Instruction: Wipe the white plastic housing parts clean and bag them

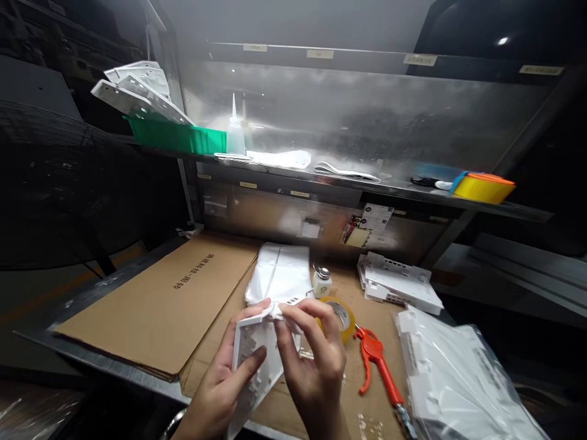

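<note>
1. Flattened cardboard (165, 299) covers the desk (82, 357) beneath a dim metal shelf (367, 183); yellow tape roll (342, 315) nearby.
2. Left hand (220, 385) cradles a white plastic panel (254, 360) above the desk's near edge, fingers curled round it; right hand (312, 360) pinches what seems a thin film at its top.

A line of dark printed characters is running across the flat cardboard sheet (160, 299), too small to make out. Small labels (419, 59) are sitting along the shelf edges, their print blurring beyond reading.
</note>
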Demonstrator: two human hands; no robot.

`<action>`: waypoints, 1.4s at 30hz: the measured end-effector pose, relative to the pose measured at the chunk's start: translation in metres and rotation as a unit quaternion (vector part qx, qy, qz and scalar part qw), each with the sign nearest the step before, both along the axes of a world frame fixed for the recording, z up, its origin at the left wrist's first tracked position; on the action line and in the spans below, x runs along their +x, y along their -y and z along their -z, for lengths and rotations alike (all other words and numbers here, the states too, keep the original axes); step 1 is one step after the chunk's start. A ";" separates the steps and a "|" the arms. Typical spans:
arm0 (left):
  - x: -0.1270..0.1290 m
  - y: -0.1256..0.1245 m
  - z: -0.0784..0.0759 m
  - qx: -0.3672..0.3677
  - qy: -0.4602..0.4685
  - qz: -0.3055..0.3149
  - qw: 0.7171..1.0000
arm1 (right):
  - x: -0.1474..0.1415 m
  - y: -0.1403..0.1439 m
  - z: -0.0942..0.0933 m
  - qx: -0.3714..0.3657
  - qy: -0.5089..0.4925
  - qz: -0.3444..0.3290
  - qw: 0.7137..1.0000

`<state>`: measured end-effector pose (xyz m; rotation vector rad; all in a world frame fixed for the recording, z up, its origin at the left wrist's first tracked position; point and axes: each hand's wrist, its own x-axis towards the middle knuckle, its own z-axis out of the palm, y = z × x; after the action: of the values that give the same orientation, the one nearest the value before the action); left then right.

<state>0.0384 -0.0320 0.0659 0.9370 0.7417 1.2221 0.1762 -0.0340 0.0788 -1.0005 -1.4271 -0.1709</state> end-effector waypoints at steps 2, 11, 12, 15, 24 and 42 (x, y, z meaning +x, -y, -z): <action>0.007 0.002 -0.003 0.044 -0.036 -0.021 0.998 | -0.003 0.007 -0.002 0.025 0.010 0.006 1.000; 0.036 0.000 0.002 0.208 -0.146 -0.122 0.959 | 0.006 0.011 0.003 0.062 -0.013 0.091 0.994; 0.037 -0.001 0.003 0.214 -0.150 -0.120 0.958 | 0.008 0.011 0.004 0.064 -0.013 0.092 0.994; 0.038 -0.002 0.008 0.237 -0.156 -0.108 0.953 | 0.013 0.013 0.008 0.061 0.009 0.073 0.995; 0.029 -0.014 0.033 0.369 -0.295 -0.115 0.874 | 0.025 0.013 0.015 0.045 0.013 0.078 0.996; -0.070 -0.044 0.026 -0.053 0.030 -0.173 0.983 | 0.140 -0.078 0.112 -0.379 0.026 0.190 0.906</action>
<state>-0.0316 0.0119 0.0403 0.6967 0.9393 1.4907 0.3157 0.0438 -0.0330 -1.9289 -1.3473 0.0926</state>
